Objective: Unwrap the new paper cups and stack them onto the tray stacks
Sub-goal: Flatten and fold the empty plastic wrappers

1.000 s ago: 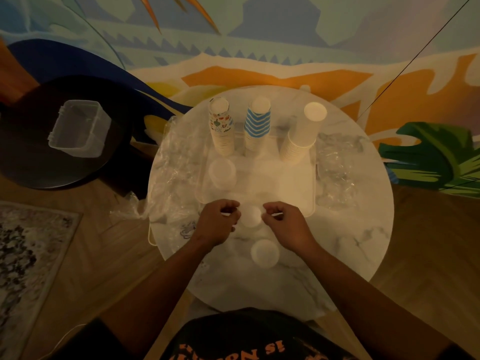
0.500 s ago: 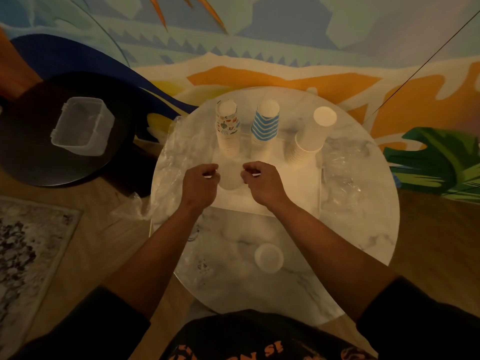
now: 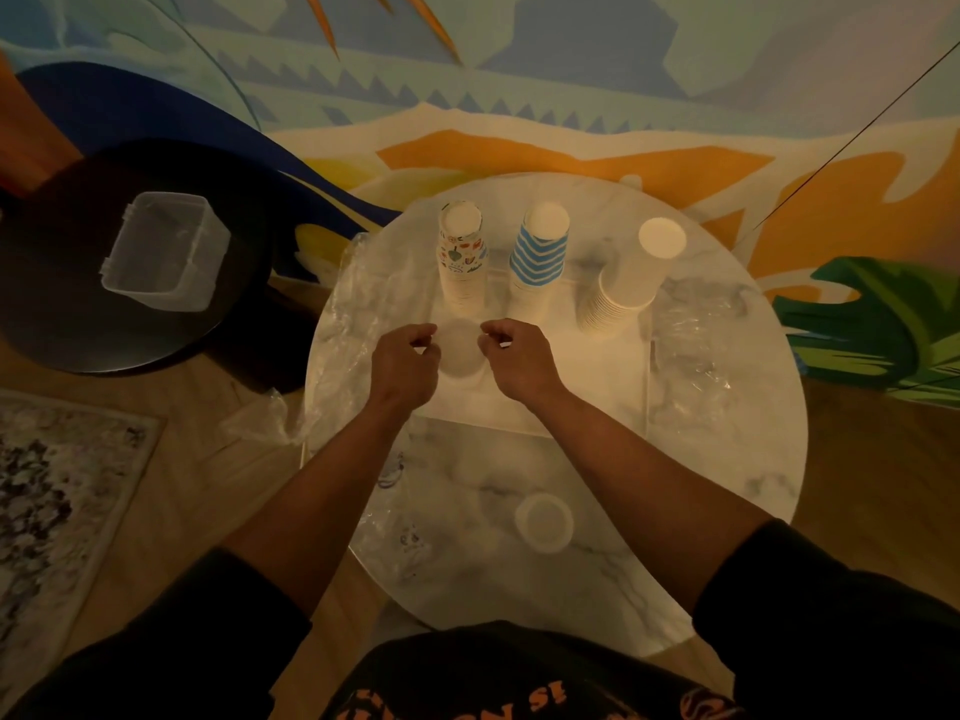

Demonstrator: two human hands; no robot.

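L hand [image 3: 404,362], R hand [image 3: 519,358] flanking cup [image 3: 459,350], mid-tray [image 3: 587,402], near edge clear.

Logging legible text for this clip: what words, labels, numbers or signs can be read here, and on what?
Orange lettering on the person's black shirt: seen upside down and cut off by the frame edge, not reliably readable.
Dark print on the clear plastic wrap at the table's near left: too blurred to read.
Patterned cup stack: small pictures only, no text discernible.
Blue striped cup stack and plain white cup stack: no text.
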